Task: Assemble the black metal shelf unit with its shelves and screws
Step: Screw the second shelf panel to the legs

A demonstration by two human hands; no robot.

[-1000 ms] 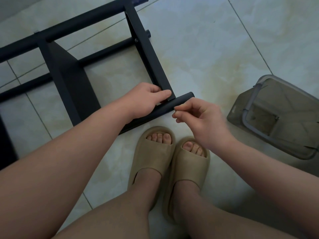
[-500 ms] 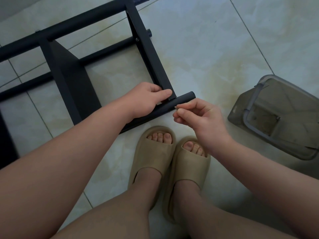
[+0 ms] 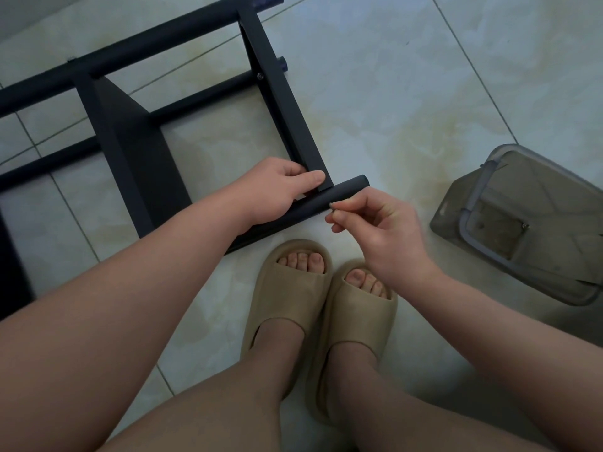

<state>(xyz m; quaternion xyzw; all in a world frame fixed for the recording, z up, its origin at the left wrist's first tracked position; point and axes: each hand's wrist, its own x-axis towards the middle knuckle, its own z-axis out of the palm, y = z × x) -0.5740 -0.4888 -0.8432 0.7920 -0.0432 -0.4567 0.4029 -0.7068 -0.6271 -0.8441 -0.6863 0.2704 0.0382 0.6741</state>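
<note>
Barely visible: screw (image 3: pixel 330 205) in R hand (image 3: pixel 375 223)

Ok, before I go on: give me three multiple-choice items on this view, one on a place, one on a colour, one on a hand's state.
1. Where is the grey plastic box?
A. on the floor to the person's right
B. on a chair
C. between the feet

2. What colour are the slippers?
A. black
B. beige
C. red

3. What is the right hand doing?
A. lying flat on the floor
B. pinching a small screw at the black frame
C. gripping a screwdriver

Answers: 1 A, the box rests on the floor at the right edge of the view. 2 B, both slippers are tan-beige. 3 B, thumb and forefinger hold the screw against the side of the frame's tube.
</note>
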